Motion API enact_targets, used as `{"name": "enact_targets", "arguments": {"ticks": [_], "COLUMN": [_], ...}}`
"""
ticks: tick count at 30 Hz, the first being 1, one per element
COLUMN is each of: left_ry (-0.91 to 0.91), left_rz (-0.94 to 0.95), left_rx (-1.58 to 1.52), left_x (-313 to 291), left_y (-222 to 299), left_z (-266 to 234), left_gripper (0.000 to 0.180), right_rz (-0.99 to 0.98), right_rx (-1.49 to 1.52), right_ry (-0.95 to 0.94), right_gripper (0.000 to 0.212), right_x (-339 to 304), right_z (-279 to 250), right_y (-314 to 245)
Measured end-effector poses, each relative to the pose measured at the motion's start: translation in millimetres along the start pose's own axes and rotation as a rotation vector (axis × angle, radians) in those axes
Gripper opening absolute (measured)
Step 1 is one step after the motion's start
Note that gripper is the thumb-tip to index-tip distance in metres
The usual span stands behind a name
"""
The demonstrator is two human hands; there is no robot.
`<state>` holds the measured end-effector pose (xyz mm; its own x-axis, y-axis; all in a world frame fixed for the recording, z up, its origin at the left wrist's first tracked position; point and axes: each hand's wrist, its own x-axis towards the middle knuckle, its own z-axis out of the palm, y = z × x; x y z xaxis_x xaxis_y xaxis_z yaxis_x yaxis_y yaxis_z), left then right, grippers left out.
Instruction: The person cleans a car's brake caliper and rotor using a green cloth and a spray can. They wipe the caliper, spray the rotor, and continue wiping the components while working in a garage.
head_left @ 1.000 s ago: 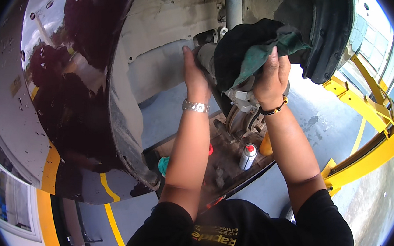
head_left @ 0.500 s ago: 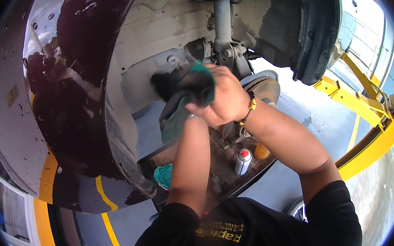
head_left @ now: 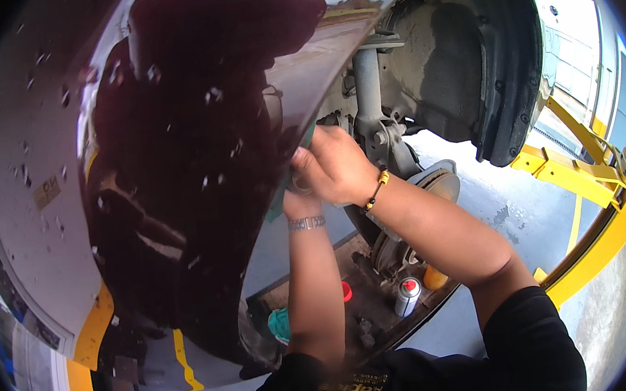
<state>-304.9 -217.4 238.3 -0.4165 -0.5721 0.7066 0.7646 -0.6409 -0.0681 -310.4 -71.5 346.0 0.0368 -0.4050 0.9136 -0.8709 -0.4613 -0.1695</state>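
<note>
Because the dark red body panel [head_left: 183, 155] cuts across my view, I see only scraps of the green cloth [head_left: 275, 209], at the panel's edge beside my hands. My right hand [head_left: 334, 165] looks closed on it, knuckles toward me; my left hand [head_left: 299, 203] is mostly covered by the right, so I cannot tell whether it grips. Knuckles could scrape if I misjudge that hidden edge, and a loose fold could snag there. To the right stand the strut [head_left: 368, 86] and brake disc [head_left: 442, 185], well apart from the cloth. Below, my left forearm crosses the brown tray [head_left: 387, 324]; a careless sweep could knock the red cap [head_left: 347, 291] or drag the teal cloth [head_left: 279, 323] off the left edge. The spray can [head_left: 408, 297] and orange bottle [head_left: 434, 279], near the right edge, could tip if the tray is bumped.
</note>
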Motion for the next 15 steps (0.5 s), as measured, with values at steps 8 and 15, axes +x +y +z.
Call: {"name": "enact_targets", "arguments": {"ticks": [8, 15], "left_ry": [0.493, 0.709], "left_rz": [-0.104, -0.102], "left_rx": [0.436, 0.494], "left_x": [-32.9, -27.1], "left_y": [-14.9, -7.0], "left_z": [3.6, 34.8], "left_gripper": [0.069, 0.074], "right_rz": [0.102, 0.314], "right_rx": [0.02, -0.069], "right_ry": [0.332, 0.34], "right_gripper": [0.025, 0.027], "right_x": [9.5, 0.9], "right_z": [-9.9, -93.9], "right_y": [11.9, 2.3]}}
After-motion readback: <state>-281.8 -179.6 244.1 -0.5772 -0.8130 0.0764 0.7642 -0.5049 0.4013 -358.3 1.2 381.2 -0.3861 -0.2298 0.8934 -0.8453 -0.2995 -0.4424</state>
